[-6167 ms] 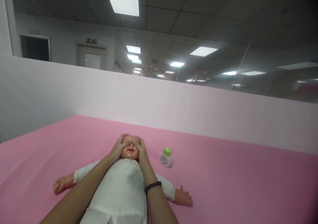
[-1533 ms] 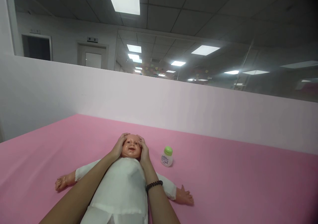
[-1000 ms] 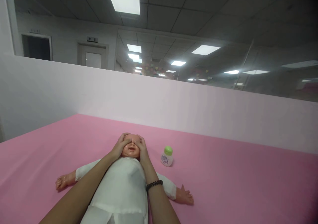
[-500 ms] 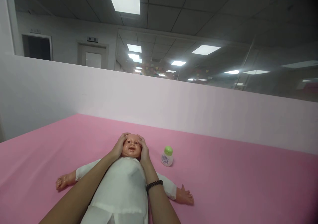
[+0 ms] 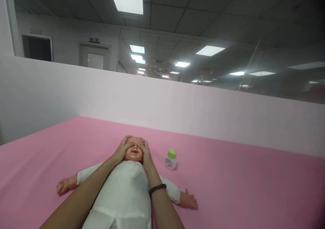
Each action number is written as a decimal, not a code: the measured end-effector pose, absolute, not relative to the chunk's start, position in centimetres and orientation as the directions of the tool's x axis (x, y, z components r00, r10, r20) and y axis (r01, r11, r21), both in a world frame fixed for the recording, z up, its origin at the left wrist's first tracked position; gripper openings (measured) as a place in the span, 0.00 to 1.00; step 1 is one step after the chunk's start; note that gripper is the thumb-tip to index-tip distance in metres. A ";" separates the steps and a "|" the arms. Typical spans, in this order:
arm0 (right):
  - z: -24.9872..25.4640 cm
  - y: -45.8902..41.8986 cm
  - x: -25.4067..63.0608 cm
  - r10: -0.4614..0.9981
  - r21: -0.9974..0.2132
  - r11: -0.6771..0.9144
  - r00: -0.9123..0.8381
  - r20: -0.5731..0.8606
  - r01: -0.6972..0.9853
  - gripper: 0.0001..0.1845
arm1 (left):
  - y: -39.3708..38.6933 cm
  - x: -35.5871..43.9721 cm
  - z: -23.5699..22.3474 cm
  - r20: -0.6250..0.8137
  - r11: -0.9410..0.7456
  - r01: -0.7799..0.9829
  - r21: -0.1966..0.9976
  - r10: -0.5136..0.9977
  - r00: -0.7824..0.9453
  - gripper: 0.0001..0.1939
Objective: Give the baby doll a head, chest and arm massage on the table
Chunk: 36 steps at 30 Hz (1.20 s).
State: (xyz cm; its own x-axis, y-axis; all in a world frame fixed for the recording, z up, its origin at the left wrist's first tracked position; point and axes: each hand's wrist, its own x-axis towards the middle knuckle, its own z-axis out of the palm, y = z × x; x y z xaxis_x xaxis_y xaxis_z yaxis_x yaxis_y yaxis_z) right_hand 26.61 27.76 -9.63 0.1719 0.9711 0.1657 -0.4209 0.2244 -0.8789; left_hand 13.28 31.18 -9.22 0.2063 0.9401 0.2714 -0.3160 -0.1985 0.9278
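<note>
A baby doll (image 5: 127,185) in white cloth clothing lies on its back with its arms spread, its head pointing away from me. My left hand (image 5: 123,149) cups the left side of the doll's head (image 5: 133,153), its thumb lying over one eye. On the other side, my right hand (image 5: 145,151) holds the head in the same way, with its thumb across the other eye. The doll's mouth and forehead show between my hands. Around my right wrist is a black coiled band (image 5: 157,189).
A small clear bottle (image 5: 170,162) with a green cap stands to the right of the doll's head. Pink covering (image 5: 228,181) spreads under everything. A white partition (image 5: 177,103) rises behind it, with doors, glass and ceiling lights beyond.
Both thumbs have moved inward from the sides of the doll's head onto its eyes, which showed before. The doll and the bottle stay in place.
</note>
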 end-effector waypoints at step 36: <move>-9.8 28.0 26.5 0.968 -0.861 0.237 0.186 0.170 -0.449 0.27 | 32.0 13.3 -9.9 0.274 -0.208 -0.315 0.926 0.945 0.181 0.24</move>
State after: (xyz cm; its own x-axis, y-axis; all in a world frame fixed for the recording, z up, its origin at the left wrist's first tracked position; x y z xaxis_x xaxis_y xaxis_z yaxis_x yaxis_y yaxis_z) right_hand 26.46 28.00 -9.79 0.1862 0.9678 0.1697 -0.4491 0.2374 -0.8613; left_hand 13.28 32.02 -9.90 0.1807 0.9447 0.2737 -0.3147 -0.2081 0.9261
